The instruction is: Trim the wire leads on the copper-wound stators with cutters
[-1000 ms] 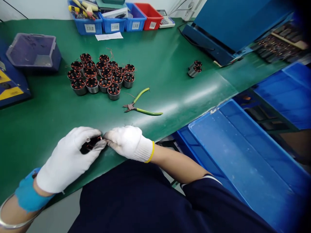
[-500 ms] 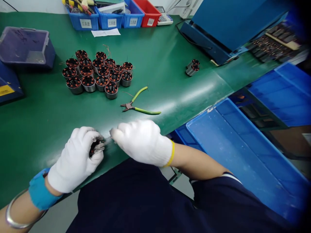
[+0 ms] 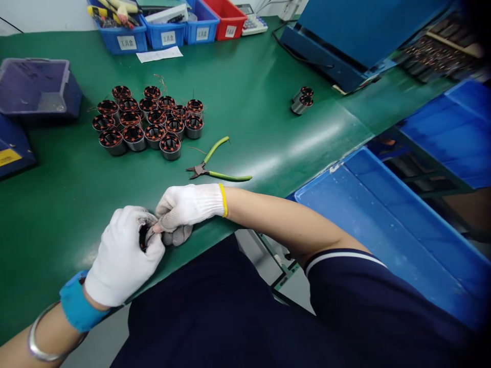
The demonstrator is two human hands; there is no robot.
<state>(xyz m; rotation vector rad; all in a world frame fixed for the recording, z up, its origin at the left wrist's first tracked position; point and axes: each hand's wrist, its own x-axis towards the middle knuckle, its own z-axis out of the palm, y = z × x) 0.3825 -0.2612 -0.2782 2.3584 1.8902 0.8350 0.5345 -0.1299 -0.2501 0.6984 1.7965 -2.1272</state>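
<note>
My left hand, in a white glove, is closed around a motor stator. Only the dark inside of the stator shows; fingers cover most of it. My right hand, also gloved, meets it with thumb and fingers pinched together at the stator's opening. Whatever sits in that pinch is too small to make out. Beyond the hands lie diagonal cutters with green handles, their jaws towards the left. A cluster of several stators with copper windings and loose wire ends stands upright behind the cutters, to the left.
Two more stators stand far right on the green bench, near a blue machine. Tool boxes line the back beside a red box. A purple bin is at left, a large blue tray at right.
My right hand has moved left, from apart to touching the stator in my left hand, and its fingers now pinch there. The view has shifted slightly.
</note>
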